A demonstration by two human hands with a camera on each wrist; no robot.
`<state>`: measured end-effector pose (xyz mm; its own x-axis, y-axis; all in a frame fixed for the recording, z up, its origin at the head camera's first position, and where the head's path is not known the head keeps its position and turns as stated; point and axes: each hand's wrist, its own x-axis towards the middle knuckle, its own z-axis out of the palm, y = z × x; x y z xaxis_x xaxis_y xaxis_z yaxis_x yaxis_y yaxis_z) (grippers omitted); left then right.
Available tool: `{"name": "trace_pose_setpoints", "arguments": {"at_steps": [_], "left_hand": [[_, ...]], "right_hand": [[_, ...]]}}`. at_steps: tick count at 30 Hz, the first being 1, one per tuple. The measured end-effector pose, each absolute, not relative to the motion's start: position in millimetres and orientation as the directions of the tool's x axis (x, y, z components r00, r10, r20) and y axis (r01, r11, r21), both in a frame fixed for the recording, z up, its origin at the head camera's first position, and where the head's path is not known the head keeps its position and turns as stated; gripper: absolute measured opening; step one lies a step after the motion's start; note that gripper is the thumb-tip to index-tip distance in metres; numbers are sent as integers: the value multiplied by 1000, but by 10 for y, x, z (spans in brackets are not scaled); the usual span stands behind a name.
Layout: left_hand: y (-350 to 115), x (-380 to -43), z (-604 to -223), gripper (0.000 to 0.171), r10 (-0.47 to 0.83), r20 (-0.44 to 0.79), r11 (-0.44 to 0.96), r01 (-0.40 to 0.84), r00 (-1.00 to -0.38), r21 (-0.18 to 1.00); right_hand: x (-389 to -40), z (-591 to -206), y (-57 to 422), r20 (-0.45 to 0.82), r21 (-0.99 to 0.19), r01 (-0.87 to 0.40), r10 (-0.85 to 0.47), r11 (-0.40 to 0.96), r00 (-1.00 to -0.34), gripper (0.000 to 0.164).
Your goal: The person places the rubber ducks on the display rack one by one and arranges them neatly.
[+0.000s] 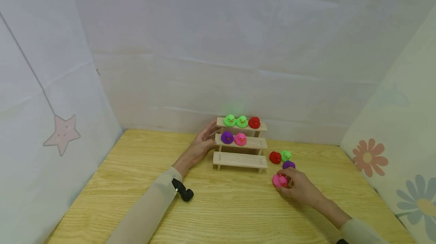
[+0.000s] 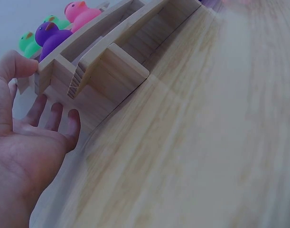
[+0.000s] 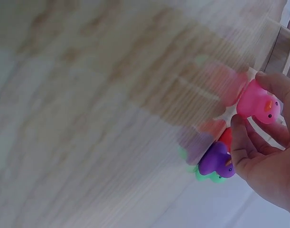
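My right hand (image 1: pixel 301 188) pinches a pink rubber duck (image 1: pixel 279 180) between thumb and fingers, low over the table to the right of a three-step wooden display stand (image 1: pixel 240 160). My left hand (image 1: pixel 200 146) is at the stand's left end. In the left wrist view its thumb touches the end of the middle step, with loosely bent fingers beside the stand's side. Two green ducks (image 1: pixel 229 120) and a red duck (image 1: pixel 254 122) sit on the top step. A purple duck (image 1: pixel 227 137) and another pink duck (image 1: pixel 240 139) occupy the middle step's left and centre. The bottom step is bare.
Just right of the stand, a red duck (image 1: pixel 275 157), a green duck (image 1: pixel 286 155) and a purple duck (image 1: pixel 289 165) stand close together on the wooden table (image 1: pixel 218 213). A pale cloth wall (image 1: pixel 218 66) rises behind the stand, with printed cloth at both sides.
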<state>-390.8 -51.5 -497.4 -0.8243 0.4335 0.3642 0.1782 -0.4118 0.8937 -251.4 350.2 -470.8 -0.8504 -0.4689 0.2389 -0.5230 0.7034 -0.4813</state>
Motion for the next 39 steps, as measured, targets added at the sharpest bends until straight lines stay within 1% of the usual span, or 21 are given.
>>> {"name": "trace_pose_setpoints", "arguments": {"at_steps": [6, 13, 17, 20, 25, 28, 32, 39], "left_hand": [[-503, -3915, -4981, 89, 428, 350, -415, 163, -834, 895], [-514, -3917, -4989, 89, 426, 348, -411, 164, -835, 897], [-518, -3915, -4994, 89, 429, 342, -408, 158, -836, 899], [-519, -3916, -5000, 88, 429, 336, -408, 152, -838, 900], [-525, -3920, -5002, 88, 424, 335, -404, 155, -842, 901], [-532, -3912, -4994, 89, 422, 334, -412, 150, -843, 899], [-534, -3900, -4988, 89, 422, 333, -427, 139, -843, 893], [-518, -3896, -4992, 88, 421, 338, -435, 140, -842, 889]], "right_hand": [[-2514, -4700, 3487, 267, -465, -508, -432, 725, -861, 43], [-2553, -4643, 3471, 375, -443, -558, -420, 702, -826, 37], [-2582, -4598, 3468, 403, -446, -560, -402, 698, -822, 34], [-2611, -4568, 3463, 421, -436, -559, -389, 706, -820, 34], [-2656, -4525, 3411, 476, -412, -576, -373, 706, -797, 35], [-2678, -4496, 3342, 489, -428, -576, -357, 697, -796, 34], [-2696, -4455, 3238, 489, -478, -556, -320, 680, -811, 36], [-2764, -4428, 3070, 521, -499, -547, -272, 673, -809, 35]]}}
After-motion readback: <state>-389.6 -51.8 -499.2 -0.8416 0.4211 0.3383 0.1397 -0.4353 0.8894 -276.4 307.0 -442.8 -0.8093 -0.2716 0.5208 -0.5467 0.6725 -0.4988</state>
